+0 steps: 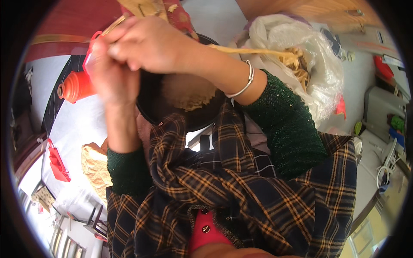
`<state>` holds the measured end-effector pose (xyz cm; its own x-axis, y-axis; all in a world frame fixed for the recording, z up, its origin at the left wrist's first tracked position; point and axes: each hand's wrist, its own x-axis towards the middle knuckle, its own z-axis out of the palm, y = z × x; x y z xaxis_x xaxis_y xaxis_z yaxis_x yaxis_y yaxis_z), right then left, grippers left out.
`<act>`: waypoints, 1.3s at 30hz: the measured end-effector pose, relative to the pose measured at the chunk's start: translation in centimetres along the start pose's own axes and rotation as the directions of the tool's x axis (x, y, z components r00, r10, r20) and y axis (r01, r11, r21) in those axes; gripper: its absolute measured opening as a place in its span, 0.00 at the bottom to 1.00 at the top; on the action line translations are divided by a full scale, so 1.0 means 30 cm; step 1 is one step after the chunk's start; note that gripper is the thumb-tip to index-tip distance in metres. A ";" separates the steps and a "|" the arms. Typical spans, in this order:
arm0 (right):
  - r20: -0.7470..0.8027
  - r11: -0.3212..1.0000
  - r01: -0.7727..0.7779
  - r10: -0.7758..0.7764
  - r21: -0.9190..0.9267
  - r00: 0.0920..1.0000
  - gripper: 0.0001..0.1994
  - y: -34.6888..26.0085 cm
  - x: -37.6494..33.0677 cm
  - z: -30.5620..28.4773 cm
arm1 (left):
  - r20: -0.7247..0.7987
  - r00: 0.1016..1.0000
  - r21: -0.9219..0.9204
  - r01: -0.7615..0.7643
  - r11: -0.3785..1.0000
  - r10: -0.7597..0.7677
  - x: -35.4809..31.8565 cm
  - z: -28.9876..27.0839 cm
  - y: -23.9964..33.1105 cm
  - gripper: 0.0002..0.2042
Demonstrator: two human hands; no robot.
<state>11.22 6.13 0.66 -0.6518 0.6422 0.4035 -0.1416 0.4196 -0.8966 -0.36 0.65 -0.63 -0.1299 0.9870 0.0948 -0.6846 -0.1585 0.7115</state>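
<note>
My two hands meet at the upper left, above a round black basin (148, 109). Motion blurs both. My right hand (148, 45), with a silver bangle at its wrist, is closed, and a thin tan strip (116, 25) sticks out at its fingertips. Close against it, my left hand (112, 73) has its fingers curled in; what they hold is smeared. Inside the basin lies a heap of pale tan shreds (191, 96), partly hidden by my right forearm. Another long tan strip (254, 50) runs from behind that forearm to a white plastic bag (275, 32).
More tan strips (297, 69) fill the bag. A red thermos-like container (77, 87) is at the left. Further down lie a red bag (58, 163) and crumpled brown paper (95, 165). A dark red surface (60, 26) borders the top left. A plaid cloth covers my lap.
</note>
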 end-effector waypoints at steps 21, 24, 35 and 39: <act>0.018 0.999 0.026 -0.026 0.039 0.999 0.07 -0.175 -0.011 -0.001 | 0.199 0.763 0.903 -0.387 0.188 0.616 -0.112 -0.019 0.089 0.27; -0.046 0.903 0.057 -0.085 -0.426 0.995 0.13 -0.106 -0.016 -0.004 | 0.023 0.919 0.522 -0.348 0.779 0.394 -0.117 0.099 0.041 0.22; -0.105 0.895 0.002 -0.055 -0.446 0.993 0.08 -0.032 -0.032 0.011 | -0.077 0.979 0.488 -0.127 0.864 0.187 -0.074 0.040 0.015 0.18; -0.085 0.961 -0.217 0.204 -0.174 0.975 0.10 -0.026 -0.042 -0.005 | -0.204 0.979 0.564 0.115 0.818 0.002 -0.048 0.036 0.056 0.16</act>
<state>12.26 5.10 0.88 -0.6009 0.7668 0.2258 0.1346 0.3755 -0.9170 -0.55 -1.01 1.18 -0.2747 0.9604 -0.0473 -0.1708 -0.0004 0.9853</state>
